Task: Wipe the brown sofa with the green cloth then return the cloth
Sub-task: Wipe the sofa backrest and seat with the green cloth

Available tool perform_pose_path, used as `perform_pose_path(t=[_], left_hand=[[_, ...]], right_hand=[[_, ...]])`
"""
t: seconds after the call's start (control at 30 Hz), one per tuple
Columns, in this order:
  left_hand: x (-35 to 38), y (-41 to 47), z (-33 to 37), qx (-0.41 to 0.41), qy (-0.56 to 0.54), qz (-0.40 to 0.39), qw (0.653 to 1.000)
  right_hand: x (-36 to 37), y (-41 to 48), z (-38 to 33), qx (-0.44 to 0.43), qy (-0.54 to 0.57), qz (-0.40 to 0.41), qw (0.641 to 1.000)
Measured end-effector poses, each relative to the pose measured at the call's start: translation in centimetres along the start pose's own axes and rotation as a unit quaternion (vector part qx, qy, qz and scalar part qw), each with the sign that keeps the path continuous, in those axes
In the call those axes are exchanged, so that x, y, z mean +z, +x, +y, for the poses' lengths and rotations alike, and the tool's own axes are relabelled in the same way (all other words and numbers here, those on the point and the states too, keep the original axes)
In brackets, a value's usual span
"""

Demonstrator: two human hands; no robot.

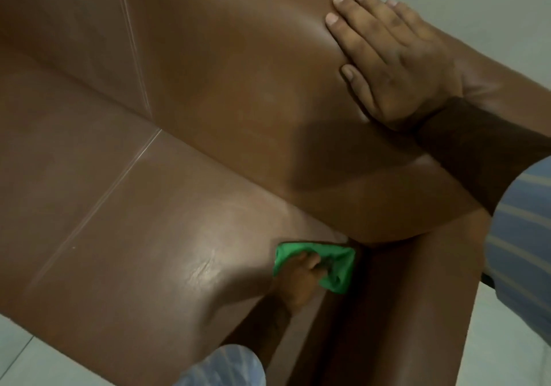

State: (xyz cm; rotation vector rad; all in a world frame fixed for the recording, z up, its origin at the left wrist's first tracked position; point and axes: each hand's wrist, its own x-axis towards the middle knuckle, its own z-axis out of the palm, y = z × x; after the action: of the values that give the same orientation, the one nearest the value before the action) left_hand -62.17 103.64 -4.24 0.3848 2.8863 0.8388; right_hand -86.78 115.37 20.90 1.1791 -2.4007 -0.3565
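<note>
The brown leather sofa (185,93) fills most of the view, with its backrest running up to the right and its seat cushion below. A green cloth (337,262) lies bunched on the seat's far right corner, where the seat meets the backrest and the armrest (396,311). My left hand (301,278) reaches in from the bottom and is shut on the cloth, pressing it against the seat. My right hand (393,66) lies flat with fingers spread on the top of the backrest, holding nothing.
Pale tiled floor (35,353) shows at the bottom left and to the right of the armrest. A light wall (492,1) stands behind the backrest. Stitched seams divide the seat and backrest into panels.
</note>
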Motion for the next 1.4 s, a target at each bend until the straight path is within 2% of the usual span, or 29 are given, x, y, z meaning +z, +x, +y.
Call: perform_pose_path(t=[0.07, 0.1, 0.13, 0.2, 0.23, 0.3, 0.37, 0.43, 0.5, 0.6, 0.63, 0.7, 0.8, 0.9, 0.97, 1.07, 1.13, 1.27, 1.33, 1.4], left_hand=[[0.0, -0.6, -0.7, 0.131, 0.063, -0.087, 0.985], [-0.4, -0.7, -2.2, 0.15, 0.089, -0.103, 0.979], [-1.1, -0.9, -4.4, 0.135, 0.097, -0.072, 0.983], [-3.0, -1.7, -9.7, -0.021, 0.1, 0.023, 0.995], [-4.3, -1.9, -11.8, -0.13, 0.093, 0.065, 0.985], [-6.3, -1.2, -14.2, -0.354, 0.043, 0.15, 0.922], [-6.8, 1.6, -13.1, -0.51, -0.062, 0.239, 0.824], [-6.7, 5.3, -10.2, -0.557, -0.175, 0.29, 0.758], [-5.5, 8.5, -6.1, -0.546, -0.301, 0.31, 0.718], [-4.2, 10.3, -0.7, -0.558, -0.456, 0.336, 0.607], [-3.9, 10.2, 0.5, -0.552, -0.484, 0.334, 0.592], [-3.7, 9.9, 2.6, -0.503, -0.53, 0.324, 0.601], [-6.2, 9.8, 5.6, -0.383, -0.593, 0.327, 0.629], [-9.5, 9.6, 6.1, -0.278, -0.617, 0.291, 0.677], [-12.1, 8.4, 5.3, -0.263, -0.592, 0.286, 0.706], [-16.4, 5.2, 4.5, -0.257, -0.586, 0.295, 0.71], [-19.5, 2.3, 4.3, -0.234, -0.578, 0.287, 0.727], [-26.5, -5.3, 3.8, -0.229, -0.487, 0.297, 0.789], [-30.1, -9.4, 2.7, -0.233, -0.375, 0.299, 0.846], [-33.8, -13.9, 1.0, -0.234, -0.236, 0.295, 0.896]], right_hand=[[-0.1, 0.1, 0.0, -0.001, -0.001, -0.004, 1.0], [0.0, 0.1, 0.0, -0.003, -0.002, -0.005, 1.0], [0.0, 0.1, 0.1, -0.004, -0.003, -0.004, 1.0], [0.1, 0.1, 0.1, -0.003, -0.003, 0.003, 1.0], [0.2, 0.0, 0.0, -0.002, -0.004, 0.006, 1.0], [0.3, 0.0, 0.1, -0.003, -0.007, 0.007, 1.0], [0.5, 0.0, 0.0, -0.005, -0.011, 0.007, 1.0], [0.6, 0.1, 0.0, -0.004, -0.014, 0.006, 1.0], [0.7, 0.2, 0.0, -0.005, -0.014, 0.009, 1.0], [0.6, 0.3, 0.1, -0.007, -0.011, 0.013, 1.0], [0.7, 0.2, 0.1, -0.006, -0.011, 0.013, 1.0], [0.8, 0.3, 0.1, -0.007, -0.017, 0.014, 1.0], [0.6, 0.6, 0.2, -0.01, -0.015, 0.02, 1.0], [0.4, 0.3, 0.0, -0.005, -0.021, 0.026, 0.999], [-0.2, 0.4, -0.2, -0.005, -0.021, 0.023, 1.0], [-2.0, 0.2, -1.1, 0.02, -0.005, -0.02, 1.0], [-3.6, 0.1, -3.0, 0.075, 0.025, -0.063, 0.995], [-8.7, 2.6, -7.2, 0.201, 0.126, -0.219, 0.946], [-12.6, 5.5, -9.2, 0.191, 0.15, -0.29, 0.926], [-17.1, 8.8, -12.6, 0.141, 0.16, -0.289, 0.933]])
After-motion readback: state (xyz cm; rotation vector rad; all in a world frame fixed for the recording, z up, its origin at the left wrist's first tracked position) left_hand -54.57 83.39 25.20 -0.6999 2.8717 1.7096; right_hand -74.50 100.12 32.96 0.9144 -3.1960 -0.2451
